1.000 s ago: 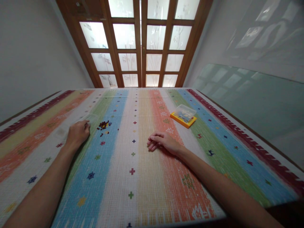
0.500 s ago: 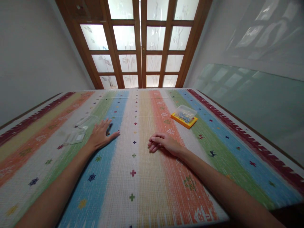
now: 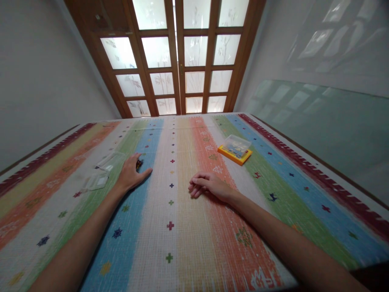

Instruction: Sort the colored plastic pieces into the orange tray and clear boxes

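Observation:
My left hand point(image 3: 133, 172) rests on the striped tablecloth point(image 3: 154, 227), its thumb held out well away from the fingers. A small cluster of dark and yellow pieces point(image 3: 139, 164) lies in the gap beside the fingers, too small to make out. My right hand point(image 3: 209, 185) lies on its side over the orange and beige stripes, fingers loosely curled and thumb against them; nothing shows in it. Left of my left hand is a clear plastic case point(image 3: 99, 181), lying opened out.
A yellow box point(image 3: 234, 155) with a clear lid and small items inside sits beyond my right hand. Wood-framed glass doors point(image 3: 179, 69) stand past the table's far edge. A glass panel point(image 3: 319, 125) leans along the right wall.
The fingers of my left hand have drawn closer together around the small pieces, and more of the cluster shows. My right hand stays in place. The view has shifted slightly.

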The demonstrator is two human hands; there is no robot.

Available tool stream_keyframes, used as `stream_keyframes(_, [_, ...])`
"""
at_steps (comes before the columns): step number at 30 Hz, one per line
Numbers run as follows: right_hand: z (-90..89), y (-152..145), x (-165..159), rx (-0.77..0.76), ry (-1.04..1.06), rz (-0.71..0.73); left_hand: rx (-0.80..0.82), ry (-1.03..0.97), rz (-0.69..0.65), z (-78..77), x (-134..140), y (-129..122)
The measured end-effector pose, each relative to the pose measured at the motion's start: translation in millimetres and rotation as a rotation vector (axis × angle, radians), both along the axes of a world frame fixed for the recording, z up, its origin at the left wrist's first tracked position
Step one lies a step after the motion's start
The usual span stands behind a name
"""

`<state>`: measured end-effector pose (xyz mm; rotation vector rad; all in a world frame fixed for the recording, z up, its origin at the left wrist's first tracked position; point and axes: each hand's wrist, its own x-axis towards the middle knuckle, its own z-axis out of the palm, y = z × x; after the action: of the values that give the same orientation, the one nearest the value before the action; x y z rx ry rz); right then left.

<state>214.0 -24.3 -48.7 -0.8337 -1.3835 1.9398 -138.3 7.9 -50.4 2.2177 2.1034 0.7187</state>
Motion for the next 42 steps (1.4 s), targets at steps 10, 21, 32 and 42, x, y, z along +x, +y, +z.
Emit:
stream_keyframes(10, [-2.5,1,1,0.007,-0.022,0.006,-0.032,0.020,-0.010,-2.8,-1,2])
stream_keyframes(21, [-1.6,0,1,0.018,-0.041,-0.001,0.017,0.004,-0.077,5.7,0,-1])
stream_keyframes(32, [-3.1,0,1,0.018,-0.035,-0.008,0.063,0.000,-0.063,5.3,-4,2])
stream_keyframes(42, [-2.0,-1,1,0.031,-0.048,-0.006,0.015,0.063,-0.008,-7.7,-10,1])
